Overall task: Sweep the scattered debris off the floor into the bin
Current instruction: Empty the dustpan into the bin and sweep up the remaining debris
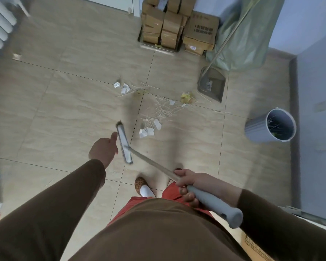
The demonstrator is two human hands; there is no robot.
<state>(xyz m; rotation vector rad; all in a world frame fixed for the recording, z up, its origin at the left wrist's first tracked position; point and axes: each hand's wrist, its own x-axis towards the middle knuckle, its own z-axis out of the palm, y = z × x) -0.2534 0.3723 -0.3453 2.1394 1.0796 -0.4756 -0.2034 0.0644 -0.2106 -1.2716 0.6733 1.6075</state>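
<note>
Right hand (186, 185) grips broom (151, 162) at grey handle end; broom head (124, 143) near floor centre, beside left hand. Left hand (104, 149) holds nothing, fingers loosely extended, thumb out. Debris (158, 110), thin sticks and paper scraps, scattered mid-floor (64, 110). Dustpan (212, 85) just beyond debris, toward far right corner. Bin (271, 127) at right edge, sticks visible inside. Cardboard boxes (177, 23) stacked along far edge.

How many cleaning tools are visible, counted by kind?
Broom, held by the right hand: 1
Dustpan standing on the floor: 1
Grey bin: 1
Total: 3
</note>
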